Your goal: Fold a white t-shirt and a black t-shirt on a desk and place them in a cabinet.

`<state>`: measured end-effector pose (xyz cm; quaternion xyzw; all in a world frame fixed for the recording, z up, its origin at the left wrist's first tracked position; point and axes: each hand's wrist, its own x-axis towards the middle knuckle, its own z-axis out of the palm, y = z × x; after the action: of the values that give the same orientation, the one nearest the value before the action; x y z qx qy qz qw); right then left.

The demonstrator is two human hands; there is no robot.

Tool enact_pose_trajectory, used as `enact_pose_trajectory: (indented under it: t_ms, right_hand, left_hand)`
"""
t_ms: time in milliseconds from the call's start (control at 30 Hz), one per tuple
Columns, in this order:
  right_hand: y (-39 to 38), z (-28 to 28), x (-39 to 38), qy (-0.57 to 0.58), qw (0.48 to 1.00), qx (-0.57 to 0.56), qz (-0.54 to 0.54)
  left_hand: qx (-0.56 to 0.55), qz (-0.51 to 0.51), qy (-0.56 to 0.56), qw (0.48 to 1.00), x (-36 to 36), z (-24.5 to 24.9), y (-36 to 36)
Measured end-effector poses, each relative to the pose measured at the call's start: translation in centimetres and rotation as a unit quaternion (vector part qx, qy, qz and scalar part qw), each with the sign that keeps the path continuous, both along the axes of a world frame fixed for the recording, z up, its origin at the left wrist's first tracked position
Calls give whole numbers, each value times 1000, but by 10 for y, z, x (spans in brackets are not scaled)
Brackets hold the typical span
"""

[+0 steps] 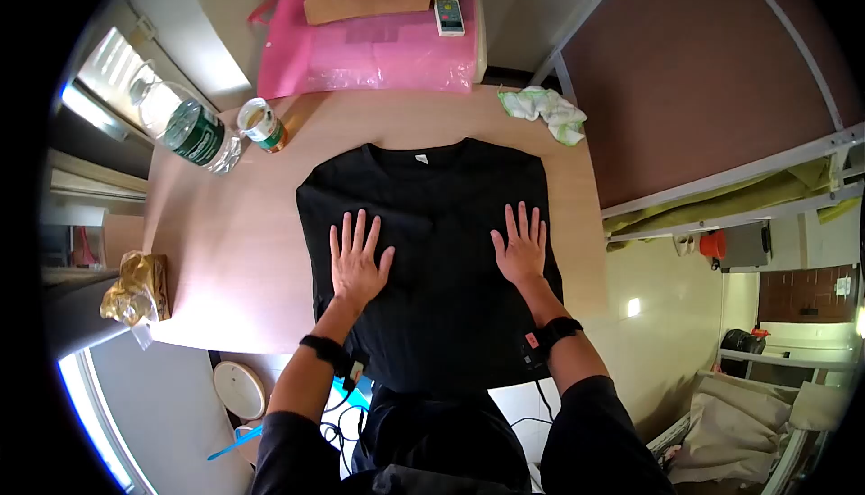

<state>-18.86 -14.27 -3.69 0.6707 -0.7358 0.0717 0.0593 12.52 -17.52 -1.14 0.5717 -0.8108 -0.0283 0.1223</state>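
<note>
A black T-shirt (432, 270) lies spread on the wooden table, its neckline and small white label toward the far side. Its lower hem reaches the table's near edge, close to my body. On the left part of the shirt my left hand (358, 261) rests flat, fingers stretched out and apart. My right hand (521, 247) lies flat on the right part, fingers also spread. Neither hand holds anything. Each wrist wears a black strap with a small device and a cable.
A large water bottle (191, 130) and a plastic cup (261, 124) stand at the table's (225, 234) back left. A gold packet (140, 288) sits at the left edge. A white cloth (545, 114) lies back right. Behind is a pink plastic bag (378, 58) with a remote (448, 14).
</note>
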Motion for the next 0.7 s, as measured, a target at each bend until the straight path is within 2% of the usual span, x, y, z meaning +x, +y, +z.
enact_pose_trajectory:
  t_ms: [233,433,567,633,700]
  right_hand:
    - [-7,7,-45,-13,998,28,-59]
    - [-14,7,-103,-17,999,25,-27]
    - [-22,4,-123,-2,1000,18,-1]
    - [-22,2,-126,0,1000,20,4]
    - [-22,-1,-127,0,1000,19,-1]
  left_hand:
    - [19,-27,32,999,-50,4,-19]
    - [6,-22,38,999,-100,0,-42]
    - [-12,-27,41,999,-106,0,-45]
    - [38,-14,320,947,-93,1,-42]
    - [17,106,380,919,-71,21,-11]
